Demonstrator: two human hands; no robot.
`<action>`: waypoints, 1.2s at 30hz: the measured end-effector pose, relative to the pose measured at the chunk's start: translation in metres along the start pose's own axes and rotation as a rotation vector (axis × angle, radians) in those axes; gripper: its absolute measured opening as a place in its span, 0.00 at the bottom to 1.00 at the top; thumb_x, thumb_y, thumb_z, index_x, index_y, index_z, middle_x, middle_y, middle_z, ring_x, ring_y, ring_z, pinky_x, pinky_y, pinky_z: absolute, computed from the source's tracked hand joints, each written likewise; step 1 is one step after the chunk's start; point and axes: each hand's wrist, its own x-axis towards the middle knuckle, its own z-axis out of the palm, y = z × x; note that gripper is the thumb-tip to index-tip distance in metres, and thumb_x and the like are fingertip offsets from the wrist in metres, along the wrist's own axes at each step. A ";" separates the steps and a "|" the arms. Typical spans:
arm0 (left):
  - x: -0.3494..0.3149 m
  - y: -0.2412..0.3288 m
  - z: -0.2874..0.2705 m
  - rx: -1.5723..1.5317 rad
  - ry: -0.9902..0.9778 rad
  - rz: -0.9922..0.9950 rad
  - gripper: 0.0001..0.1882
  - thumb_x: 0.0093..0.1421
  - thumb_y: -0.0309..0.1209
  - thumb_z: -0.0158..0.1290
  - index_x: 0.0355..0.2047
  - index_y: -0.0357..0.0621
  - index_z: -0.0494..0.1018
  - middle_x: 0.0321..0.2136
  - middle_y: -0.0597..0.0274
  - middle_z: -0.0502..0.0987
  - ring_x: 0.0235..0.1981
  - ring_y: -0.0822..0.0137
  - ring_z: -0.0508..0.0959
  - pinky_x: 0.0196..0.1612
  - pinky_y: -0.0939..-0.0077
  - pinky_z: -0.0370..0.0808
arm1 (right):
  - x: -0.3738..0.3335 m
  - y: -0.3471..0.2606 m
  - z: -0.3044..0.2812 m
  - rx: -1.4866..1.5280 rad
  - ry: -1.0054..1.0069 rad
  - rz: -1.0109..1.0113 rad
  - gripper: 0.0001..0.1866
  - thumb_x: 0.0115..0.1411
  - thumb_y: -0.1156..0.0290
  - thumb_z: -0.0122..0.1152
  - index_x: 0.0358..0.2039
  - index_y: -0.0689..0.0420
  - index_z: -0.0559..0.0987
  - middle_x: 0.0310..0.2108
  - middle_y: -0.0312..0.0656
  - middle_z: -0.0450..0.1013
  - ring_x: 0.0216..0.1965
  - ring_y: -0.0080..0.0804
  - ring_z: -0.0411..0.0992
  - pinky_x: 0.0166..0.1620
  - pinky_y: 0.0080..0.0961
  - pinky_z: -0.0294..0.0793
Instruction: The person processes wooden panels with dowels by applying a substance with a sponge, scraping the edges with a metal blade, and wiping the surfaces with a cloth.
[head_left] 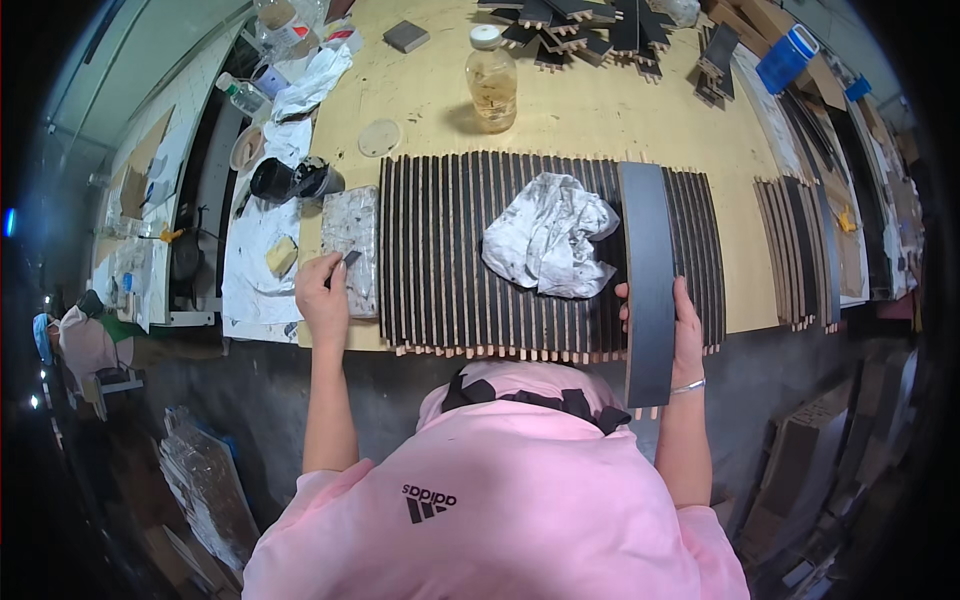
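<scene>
A dark grey wooden slat (pixel 648 265) with pegs at its ends lies in my right hand (pixel 686 325), thumb on one side and fingers on the other. It stands lengthwise over a row of black slats (pixel 440 260) set on edge side by side. My left hand (pixel 323 290) pinches a small dark piece (pixel 351 258), whose kind I cannot make out, above a stained, plastic-wrapped block (pixel 350 215). Between the hands, a crumpled white cloth (pixel 550 240) with black smears rests on the row.
Beyond the row stand a bottle of yellowish liquid (pixel 492 85) and a round lid (pixel 380 138). Black cups (pixel 275 180) and a yellow sponge (pixel 282 256) sit at the left. More slats are piled (pixel 570 30) at the far side and stacked (pixel 790 250) at the right.
</scene>
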 end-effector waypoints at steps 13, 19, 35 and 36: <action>0.018 -0.015 0.002 -0.417 -0.263 -0.214 0.05 0.55 0.19 0.57 0.32 0.37 0.74 0.27 0.64 0.75 0.30 0.72 0.73 0.36 0.78 0.70 | 0.012 0.017 0.016 -0.270 0.181 -0.257 0.20 0.70 0.63 0.50 0.52 0.67 0.73 0.41 0.44 0.78 0.37 0.30 0.77 0.43 0.25 0.78; -0.006 0.146 0.057 -0.752 -0.753 0.097 0.04 0.56 0.19 0.56 0.33 0.36 0.74 0.26 0.65 0.75 0.30 0.76 0.73 0.34 0.79 0.70 | 0.026 0.003 -0.019 -0.552 0.446 -0.355 0.18 0.64 0.73 0.58 0.52 0.69 0.76 0.42 0.43 0.78 0.40 0.23 0.75 0.44 0.19 0.73; -0.061 0.278 0.206 -0.446 -0.437 0.685 0.06 0.51 0.24 0.60 0.28 0.42 0.74 0.25 0.54 0.72 0.31 0.52 0.75 0.32 0.59 0.71 | -0.092 0.059 -0.056 -0.370 0.485 -0.024 0.11 0.61 0.69 0.64 0.35 0.63 0.75 0.32 0.43 0.76 0.28 0.25 0.77 0.31 0.18 0.77; -0.063 0.278 0.206 -0.434 -0.448 0.691 0.06 0.51 0.24 0.60 0.28 0.42 0.74 0.25 0.54 0.72 0.31 0.52 0.75 0.32 0.59 0.71 | -0.091 0.062 -0.056 -0.205 0.400 0.093 0.10 0.63 0.69 0.62 0.37 0.62 0.75 0.32 0.43 0.77 0.27 0.26 0.77 0.31 0.19 0.79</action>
